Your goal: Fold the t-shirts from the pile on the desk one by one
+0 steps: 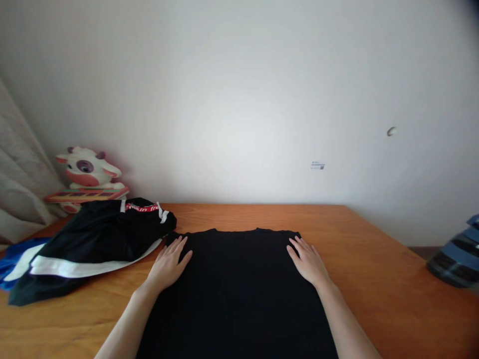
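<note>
Black cloth (239, 299) flat under the left fingers (173, 246) and right fingers (302, 245).

Both hands (170, 264) flat on black garment (239, 294) (near its far corners) | wooden table (366, 269) beneath | toy cow (93, 172) at left

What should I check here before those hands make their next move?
1. Left hand on the black cloth: ok, open at its far left corner.
2. Right hand on it too: ok, open at the far right corner.
3. Near edge in view: not ok, cut off by the picture.
4. Small creases smoothed out: cannot tell, too dark.
5. Space from the white-striped black garment: not ok, it lies right beside the far left corner.
</note>
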Tool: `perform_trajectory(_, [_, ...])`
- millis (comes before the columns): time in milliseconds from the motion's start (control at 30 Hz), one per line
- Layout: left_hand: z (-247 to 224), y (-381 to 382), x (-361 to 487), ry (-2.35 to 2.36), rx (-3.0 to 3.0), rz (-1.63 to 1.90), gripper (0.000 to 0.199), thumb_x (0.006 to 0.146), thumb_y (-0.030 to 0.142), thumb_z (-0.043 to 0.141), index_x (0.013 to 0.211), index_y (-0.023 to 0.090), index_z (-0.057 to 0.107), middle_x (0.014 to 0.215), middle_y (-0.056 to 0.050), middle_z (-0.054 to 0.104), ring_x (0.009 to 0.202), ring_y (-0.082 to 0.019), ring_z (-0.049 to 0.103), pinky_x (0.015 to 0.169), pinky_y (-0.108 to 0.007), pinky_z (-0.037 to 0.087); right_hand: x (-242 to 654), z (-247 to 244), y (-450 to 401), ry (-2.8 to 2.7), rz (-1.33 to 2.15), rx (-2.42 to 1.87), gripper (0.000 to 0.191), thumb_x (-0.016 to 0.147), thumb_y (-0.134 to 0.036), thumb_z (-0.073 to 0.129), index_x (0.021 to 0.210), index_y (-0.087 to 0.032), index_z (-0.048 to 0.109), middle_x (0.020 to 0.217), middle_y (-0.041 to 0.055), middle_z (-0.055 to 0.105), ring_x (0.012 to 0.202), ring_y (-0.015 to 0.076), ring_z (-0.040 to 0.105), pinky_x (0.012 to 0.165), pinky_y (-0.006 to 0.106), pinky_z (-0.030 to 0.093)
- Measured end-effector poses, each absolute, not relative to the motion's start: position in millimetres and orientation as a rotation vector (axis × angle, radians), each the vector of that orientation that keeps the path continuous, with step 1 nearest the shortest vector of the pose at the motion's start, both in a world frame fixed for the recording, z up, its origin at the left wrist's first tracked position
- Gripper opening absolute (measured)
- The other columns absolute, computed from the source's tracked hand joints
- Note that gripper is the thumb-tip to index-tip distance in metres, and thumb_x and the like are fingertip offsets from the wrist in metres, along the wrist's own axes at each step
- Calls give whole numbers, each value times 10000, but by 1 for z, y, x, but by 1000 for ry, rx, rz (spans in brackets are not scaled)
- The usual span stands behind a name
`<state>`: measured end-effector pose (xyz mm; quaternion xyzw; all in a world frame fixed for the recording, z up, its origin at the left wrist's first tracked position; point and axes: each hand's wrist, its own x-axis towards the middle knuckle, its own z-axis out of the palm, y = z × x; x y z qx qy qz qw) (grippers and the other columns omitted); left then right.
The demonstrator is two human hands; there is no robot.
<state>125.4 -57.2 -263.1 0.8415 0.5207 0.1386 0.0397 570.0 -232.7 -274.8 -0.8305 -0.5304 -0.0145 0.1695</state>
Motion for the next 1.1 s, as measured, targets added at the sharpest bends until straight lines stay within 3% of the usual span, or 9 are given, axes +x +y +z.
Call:
perform_trajectory(200, [-232,-82,140,1576,2777,406,489,1012,305,388,1433,132,567,1557,-155,496,1386,-328,516,1107,-484,459,571,-268,-238,-1485,-204,-2235,437,997,-388,410,1297,-189,658,1411,145,637,1357,307,550,1160,574,355])
perform_trajectory(333, [-207,-118,159,1329,2895,240,376,997,268,441,1278,196,681,1411,-131,617,1210,-291,636,997,-446,527,546,-245,-245,-1660,-208,-2040,332,988,-328,442,1129,-224,724,1241,94,732,1170,259,664,1097,493,442])
perform_trajectory(400, [-203,-133,169,1235,2918,218,361,996,259,444,1260,221,687,1372,-120,639,1166,-280,654,963,-436,542,524,-234,-248,-1771,-145,-1934,337,1003,-327,436,1143,-225,725,1217,96,738,1135,255,676,1078,486,463])
perform_trajectory(567, [-212,-146,183,1107,2968,283,357,982,238,444,1235,241,696,1279,-118,689,1088,-300,677,883,-457,571,476,-222,-251,-1963,152,-1898,451,1026,-435,429,1402,-268,615,1474,72,595,1375,268,528,1225,517,305])
perform_trajectory(700, [-222,-142,182,1080,2952,375,374,981,229,434,1251,245,692,1267,-116,698,1102,-305,671,881,-464,576,471,-224,-250,-1955,309,-1964,561,1037,-549,352,1488,-268,535,1624,49,417,1507,272,353,1260,516,223])
perform_trajectory(833, [-224,-142,183,1073,2983,353,372,984,222,435,1255,247,689,1263,-112,690,1079,-293,676,866,-439,584,474,-223,-250,-1935,343,-2019,628,1022,-631,317,1515,-286,497,1665,44,337,1544,263,270,1269,499,184])
perform_trajectory(967, [-219,-157,196,944,3020,374,387,936,128,433,1185,246,705,1134,-102,700,960,-273,687,818,-427,601,473,-221,-249,-1941,334,-2054,653,1018,-653,295,1518,-282,489,1671,67,323,1550,251,252,1270,485,158])
perform_trajectory(1100, [-209,-184,215,681,2975,480,292,983,194,450,1132,265,691,1005,-72,694,855,-226,685,751,-366,603,481,-224,-247,-1889,298,-2135,675,1018,-669,251,1537,-291,459,1680,81,300,1561,249,211,1264,486,144])
